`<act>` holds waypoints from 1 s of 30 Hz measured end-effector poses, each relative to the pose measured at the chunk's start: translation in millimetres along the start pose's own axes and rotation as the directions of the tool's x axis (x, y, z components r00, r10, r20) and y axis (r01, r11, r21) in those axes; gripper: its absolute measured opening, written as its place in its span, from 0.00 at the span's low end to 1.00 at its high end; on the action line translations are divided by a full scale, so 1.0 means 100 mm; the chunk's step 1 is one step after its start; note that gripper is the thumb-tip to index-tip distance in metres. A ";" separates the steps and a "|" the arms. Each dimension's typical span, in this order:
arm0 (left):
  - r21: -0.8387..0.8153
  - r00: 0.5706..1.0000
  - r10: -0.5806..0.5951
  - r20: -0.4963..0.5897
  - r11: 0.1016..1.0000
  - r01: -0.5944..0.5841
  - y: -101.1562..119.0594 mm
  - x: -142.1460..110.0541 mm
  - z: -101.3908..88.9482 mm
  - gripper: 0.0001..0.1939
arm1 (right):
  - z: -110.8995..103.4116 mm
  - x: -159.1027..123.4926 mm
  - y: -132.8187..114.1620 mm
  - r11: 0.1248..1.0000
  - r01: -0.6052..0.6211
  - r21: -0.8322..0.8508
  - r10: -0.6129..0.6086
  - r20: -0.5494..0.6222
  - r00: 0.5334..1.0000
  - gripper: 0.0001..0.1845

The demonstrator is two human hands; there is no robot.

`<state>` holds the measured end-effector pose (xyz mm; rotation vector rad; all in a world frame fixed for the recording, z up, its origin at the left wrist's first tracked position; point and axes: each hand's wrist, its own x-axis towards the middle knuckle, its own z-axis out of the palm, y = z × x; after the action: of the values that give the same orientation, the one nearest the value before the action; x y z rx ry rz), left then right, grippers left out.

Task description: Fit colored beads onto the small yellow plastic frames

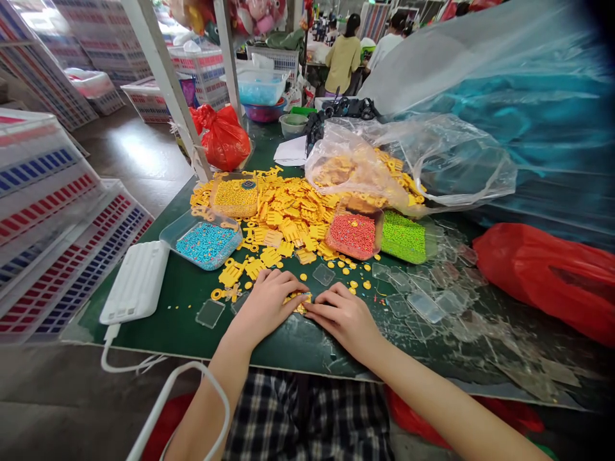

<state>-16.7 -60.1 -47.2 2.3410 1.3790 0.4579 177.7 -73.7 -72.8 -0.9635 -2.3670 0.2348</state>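
Factory floor with stacked plastic crates (48, 218) along the left and a co-worker in a yellow shirt (343, 64) far off beyond the bench. Green work mat (163, 320) covered at centre by a loose heap of flat yellow plastic pieces (288, 218). Left hand (266, 307) and right hand (343, 317) lying low and close together at the near edge of the mat, fingers angled inward, fingertips meeting over a small cluster of yellow pieces (298, 301); exact grip hidden beneath the fingers. Just left of the hands, a clear plastic square (210, 314); more clear squares (425, 307) scattered to the right. Farther up the mat, open trays of blue beads (206, 244), yellow beads (235, 197), red beads (352, 234) and green beads (403, 237) around the heap. Clear plastic bag (355, 163) of yellow pieces slumped at the far side, white power bank (135, 282) near the left edge, red bag (548, 282) at right.
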 end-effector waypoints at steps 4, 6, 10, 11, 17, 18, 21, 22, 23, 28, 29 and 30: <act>-0.005 1.000 -0.006 0.013 1.000 0.006 0.00 0.00 -0.01 0.07 | -0.03 0.02 -0.01 1.000 0.011 0.011 -0.011 -0.002 1.000 0.12; -0.004 1.000 -0.005 -0.003 1.000 0.005 0.00 0.00 -0.01 0.08 | -0.08 0.03 0.00 1.000 0.015 0.001 -0.015 -0.027 1.000 0.12; 0.004 0.995 0.026 -0.095 1.000 -0.026 -0.03 0.00 -0.02 0.09 | -0.21 0.08 0.09 0.996 -0.084 -0.003 0.082 -0.184 0.980 0.13; 0.006 0.992 0.040 -0.117 0.999 -0.040 -0.04 0.00 -0.01 0.09 | -0.24 0.09 0.11 0.991 -0.130 0.020 0.131 -0.225 0.966 0.13; 0.015 0.971 0.133 -0.200 0.991 -0.132 -0.12 0.02 0.03 0.14 | -0.35 0.11 0.00 0.982 -0.178 0.069 0.189 -0.200 0.962 0.13; 0.014 0.967 0.144 -0.211 0.989 -0.144 -0.13 0.03 0.04 0.15 | -0.36 0.09 -0.02 0.985 -0.167 0.047 0.173 -0.169 0.970 0.13; -0.003 0.959 0.159 -0.233 0.986 -0.165 -0.17 0.06 0.06 0.18 | -0.42 -0.04 -0.01 0.977 -0.209 -0.049 0.202 -0.122 0.972 0.13; -0.009 0.957 0.160 -0.240 0.986 -0.167 -0.18 0.06 0.07 0.19 | -0.46 -0.11 0.03 0.964 -0.244 -0.106 0.231 -0.124 0.965 0.13; -0.012 0.956 0.161 -0.246 0.986 -0.169 -0.19 0.07 0.07 0.19 | -0.50 -0.18 0.09 0.941 -0.286 -0.184 0.264 -0.133 0.955 0.13; 0.008 0.951 0.186 -0.246 0.982 -0.190 -0.20 0.07 0.08 0.20 | -0.76 -0.50 0.52 0.664 -0.435 -0.608 0.447 -0.143 0.883 0.17; 0.014 0.952 0.190 -0.241 0.981 -0.192 -0.20 0.07 0.09 0.20 | -0.81 -0.52 0.59 0.631 -0.434 -0.642 0.477 -0.120 0.871 0.17; 0.017 0.953 0.190 -0.236 0.981 -0.191 -0.20 0.07 0.09 0.19 | -0.84 -0.52 0.65 0.617 -0.426 -0.661 0.495 -0.094 0.864 0.17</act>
<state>-24.3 -46.4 -63.6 2.4904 1.2507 0.8205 293.6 -66.9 -49.9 -1.9542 -2.2583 -0.4366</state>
